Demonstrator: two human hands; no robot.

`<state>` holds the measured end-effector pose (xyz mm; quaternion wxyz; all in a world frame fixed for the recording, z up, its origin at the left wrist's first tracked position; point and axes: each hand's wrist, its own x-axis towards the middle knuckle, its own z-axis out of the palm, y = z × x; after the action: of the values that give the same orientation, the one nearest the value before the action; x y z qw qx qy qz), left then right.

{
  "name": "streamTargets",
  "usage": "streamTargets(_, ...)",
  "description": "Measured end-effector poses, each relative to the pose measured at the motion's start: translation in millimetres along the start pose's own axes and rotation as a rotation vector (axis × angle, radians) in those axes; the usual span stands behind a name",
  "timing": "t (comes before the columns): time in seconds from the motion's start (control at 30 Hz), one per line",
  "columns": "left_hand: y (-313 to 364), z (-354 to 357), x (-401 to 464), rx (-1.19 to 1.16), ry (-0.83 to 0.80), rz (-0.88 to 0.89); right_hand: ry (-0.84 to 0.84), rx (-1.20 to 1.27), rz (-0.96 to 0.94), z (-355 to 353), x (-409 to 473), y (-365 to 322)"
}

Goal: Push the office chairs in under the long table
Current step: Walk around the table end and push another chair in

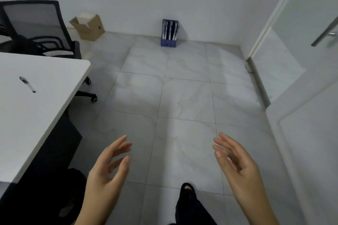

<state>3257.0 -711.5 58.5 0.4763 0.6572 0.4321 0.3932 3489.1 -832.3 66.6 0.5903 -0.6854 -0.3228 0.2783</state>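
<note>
A black mesh-backed office chair (42, 25) stands at the far end of the long white table (54, 82), on the left. Its seat is tucked partly behind the table's end, and two of its castors (94, 99) show beside the table's corner. My left hand (108, 168) and my right hand (237, 166) hover over the tiled floor in the lower middle, palms facing each other, fingers spread, holding nothing. Neither hand touches the chair or the table. A dark shape under the table's near edge is too dim to tell.
A black pen (27, 84) lies on the table. A cardboard box (89, 26) and a blue file holder (170, 33) stand against the far wall. A white door (311, 23) with a metal handle is on the right. My foot (188, 193) is on the tiles.
</note>
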Motion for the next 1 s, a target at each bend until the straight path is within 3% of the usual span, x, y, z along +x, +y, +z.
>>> streamTargets(0.2, 11.9, 67.0, 106.2, -0.014, 0.119, -0.03, -0.144, -0.007, 0.001, -9.7, 153.5, -13.7)
streamTargets(0.43, -7.9, 85.6, 230.1, 0.04, 0.252, -0.094, -0.286, -0.022, 0.004, 38.1, 309.7, -0.8)
streamTargets(0.73, -20.9, 50.1, 456.5, 0.048, 0.321, -0.078, -0.325, -0.044, -0.062, 156.9, 521.6, -37.7)
streamTargets(1.0, -50.8, 8.4, 595.3, 0.078, 0.441, -0.129, -0.471, -0.051, -0.058, 270.1, 672.2, -54.6)
